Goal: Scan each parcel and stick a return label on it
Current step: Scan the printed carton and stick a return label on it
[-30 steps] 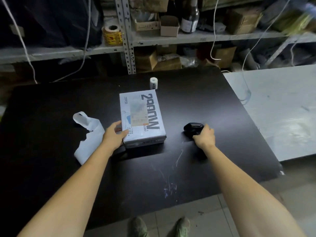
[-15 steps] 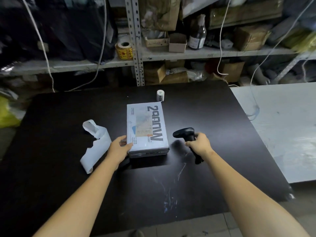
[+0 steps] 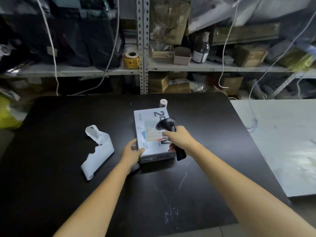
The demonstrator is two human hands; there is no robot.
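A white parcel box with dark lettering and a label on top lies in the middle of the black table. My left hand holds its near left corner, thumb on top. My right hand grips the handle of a black barcode scanner and holds it above the box, its head over the label. A small white label roll stands just behind the box. A strip of white label backing lies crumpled to the left.
Metal shelving behind the table holds cardboard boxes, a dark bottle and a yellow tape roll. White cables hang down in front of it. A pale table adjoins on the right.
My right hand has lifted the scanner off the table and carried it left, over the box. My left hand has stayed on the box's near left corner.
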